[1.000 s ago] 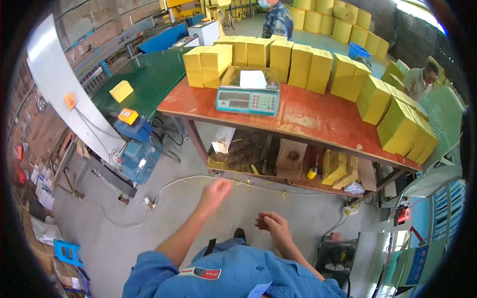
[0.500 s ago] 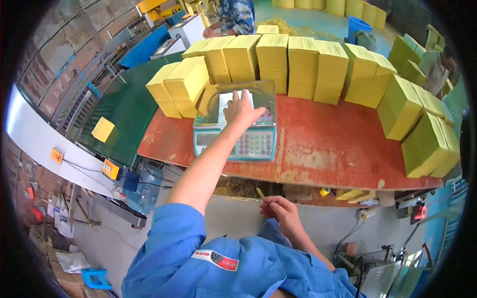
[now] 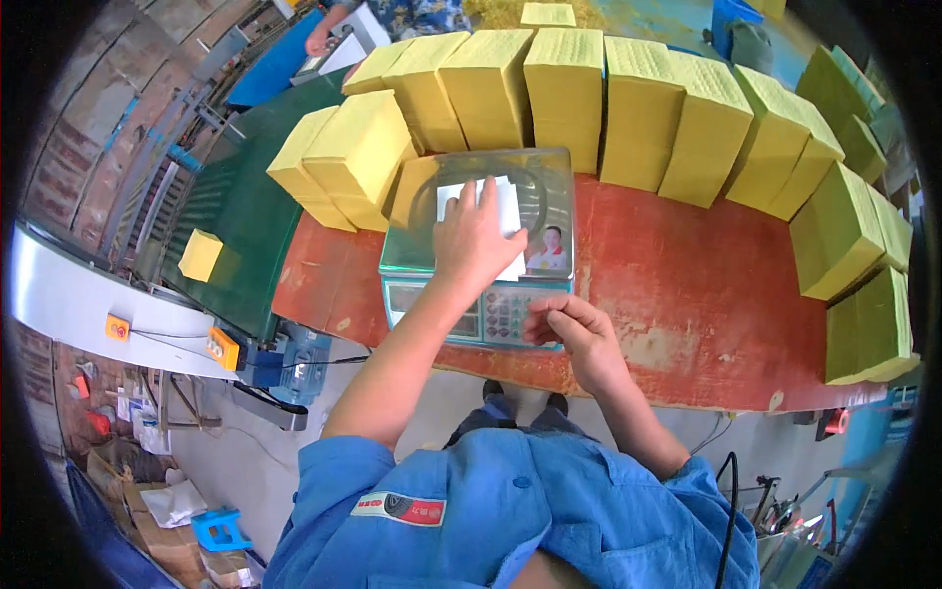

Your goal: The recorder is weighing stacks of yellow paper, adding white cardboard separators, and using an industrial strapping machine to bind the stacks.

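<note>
White papers (image 3: 507, 204) on scale (image 3: 508, 319), left fingers (image 3: 467, 200) atop.

1 fisheye view, L of 2 head cams, steeply downward, nr red tabletop (image 3: 687, 285)

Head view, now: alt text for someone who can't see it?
A left hand rests on white papers atop a digital scale; the right hand, half-closed, is near its keypad. The scale stands on a worn red table, with yellow paper stacks lining its far side.
</note>
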A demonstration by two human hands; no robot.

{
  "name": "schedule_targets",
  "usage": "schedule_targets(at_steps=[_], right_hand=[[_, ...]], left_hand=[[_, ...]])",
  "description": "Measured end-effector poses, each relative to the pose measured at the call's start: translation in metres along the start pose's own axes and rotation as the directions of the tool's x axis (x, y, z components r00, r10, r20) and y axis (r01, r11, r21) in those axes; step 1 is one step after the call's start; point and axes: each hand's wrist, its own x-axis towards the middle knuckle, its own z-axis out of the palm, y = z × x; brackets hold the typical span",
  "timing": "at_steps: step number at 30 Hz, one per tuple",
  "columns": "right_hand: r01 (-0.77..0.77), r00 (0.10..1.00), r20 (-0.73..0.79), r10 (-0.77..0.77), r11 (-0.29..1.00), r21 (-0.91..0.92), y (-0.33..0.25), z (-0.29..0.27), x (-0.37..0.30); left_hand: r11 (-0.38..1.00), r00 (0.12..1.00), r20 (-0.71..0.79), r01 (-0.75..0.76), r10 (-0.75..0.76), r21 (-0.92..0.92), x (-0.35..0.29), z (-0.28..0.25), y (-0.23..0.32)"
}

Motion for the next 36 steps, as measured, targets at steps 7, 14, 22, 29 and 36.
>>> schedule_targets(at_steps=[7,14,22,29,36], right_hand=[[0.16,0.967,-0.134,-0.219,0.922,-0.353,-0.019,0.012,0.026],[0.234,0.783,0.152,-0.603,0.06,-0.97,-0.012,0.027,0.077],[0.29,0.768,0.084,-0.635,0.226,-0.93,0.005,0.035,0.073],[0.371,0.765,0.093,-0.637,0.318,-0.872,0.001,0.032,0.055],[0.4,0.767,0.055,-0.64,0.41,-0.82,0.0,0.026,0.038]], left_hand=[[0.706,0.994,0.065,0.106,-0.085,-0.701,0.002,0.002,-0.059],[0.949,0.99,0.072,-0.093,0.12,-0.302,0.015,0.001,-0.051],[0.994,0.978,0.206,-0.018,0.04,-0.107,0.031,-0.011,-0.024],[1.0,0.992,0.124,-0.025,0.022,0.018,0.028,0.001,-0.021],[0.999,0.985,0.171,-0.002,-0.005,0.043,0.029,-0.007,-0.009]])
